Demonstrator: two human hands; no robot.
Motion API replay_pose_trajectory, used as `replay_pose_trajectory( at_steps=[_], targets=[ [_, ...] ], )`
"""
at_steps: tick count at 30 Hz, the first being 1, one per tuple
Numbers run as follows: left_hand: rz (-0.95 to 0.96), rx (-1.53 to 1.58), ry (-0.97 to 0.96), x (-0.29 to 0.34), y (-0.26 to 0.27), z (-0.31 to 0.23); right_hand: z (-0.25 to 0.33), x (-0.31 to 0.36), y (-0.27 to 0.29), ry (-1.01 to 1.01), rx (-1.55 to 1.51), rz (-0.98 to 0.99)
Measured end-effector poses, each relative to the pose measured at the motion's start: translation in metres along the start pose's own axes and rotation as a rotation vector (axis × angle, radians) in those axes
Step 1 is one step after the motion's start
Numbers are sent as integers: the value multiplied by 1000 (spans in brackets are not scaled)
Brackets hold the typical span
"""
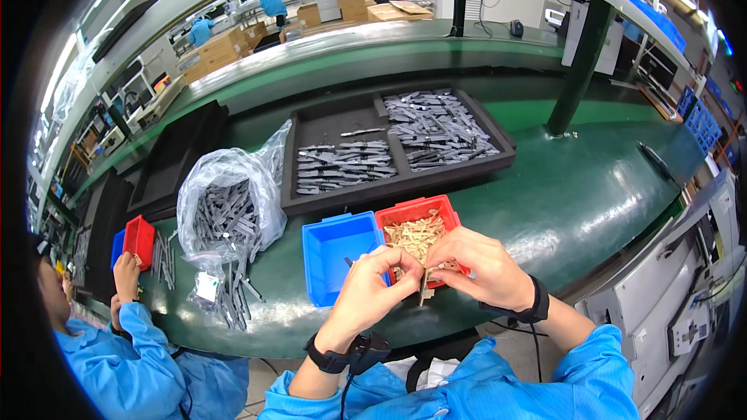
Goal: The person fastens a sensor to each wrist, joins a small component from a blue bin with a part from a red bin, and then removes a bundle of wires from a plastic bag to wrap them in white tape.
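Observation:
In front of my body, both hands meet over the near edge of a red bin (412, 208) that holds small tan pieces (415, 235). My left hand (372, 284) is closed in a pinch, and a short dark end (348, 262) pokes out beside its knuckles. My right hand (484, 268) pinches close against the left fingertips. Between the fingertips a narrow dark strip (422, 286) points downward, with a tan bit at its lower end. Fingers cover most of it, so its exact kind is hidden. Left of the red bin, touching it, stands a blue bin (325, 253).
Behind the bins lies a black divided tray (342, 201) of grey strip parts (440, 128). A clear plastic bag (187, 202) spills similar parts leftward. At far left a co-worker's hand (124, 276) touches another red bin (141, 237). A green post (580, 70) rises at right.

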State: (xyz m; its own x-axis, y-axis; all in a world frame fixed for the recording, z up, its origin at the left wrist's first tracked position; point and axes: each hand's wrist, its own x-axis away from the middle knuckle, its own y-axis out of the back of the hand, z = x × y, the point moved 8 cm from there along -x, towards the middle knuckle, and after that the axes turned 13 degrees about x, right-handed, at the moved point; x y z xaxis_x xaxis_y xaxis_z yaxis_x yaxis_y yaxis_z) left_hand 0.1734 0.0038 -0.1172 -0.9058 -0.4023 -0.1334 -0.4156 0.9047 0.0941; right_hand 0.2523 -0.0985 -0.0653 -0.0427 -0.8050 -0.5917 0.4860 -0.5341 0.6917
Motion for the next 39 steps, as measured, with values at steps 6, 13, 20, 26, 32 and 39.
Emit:
replay_pose_trajectory(
  at_steps=[6,13,20,26,32,39],
  targets=[
    [29,-73,2,-1,-4,-1,3,-1,-2,61,12,26],
    [30,-100,2,-1,-3,7,6,-4,-11,75,45,181],
    [-25,116,68,1,3,16,18,4,-19,129,47,241],
    [-259,519,54,17,42,38,20,8,18,38,-46,12],
    [-252,579,73,21,33,35,-16,-12,-1,-73,309,-51],
    [-237,661,89,27,30,34,23,-2,-16,43,164,-69]
  ],
)
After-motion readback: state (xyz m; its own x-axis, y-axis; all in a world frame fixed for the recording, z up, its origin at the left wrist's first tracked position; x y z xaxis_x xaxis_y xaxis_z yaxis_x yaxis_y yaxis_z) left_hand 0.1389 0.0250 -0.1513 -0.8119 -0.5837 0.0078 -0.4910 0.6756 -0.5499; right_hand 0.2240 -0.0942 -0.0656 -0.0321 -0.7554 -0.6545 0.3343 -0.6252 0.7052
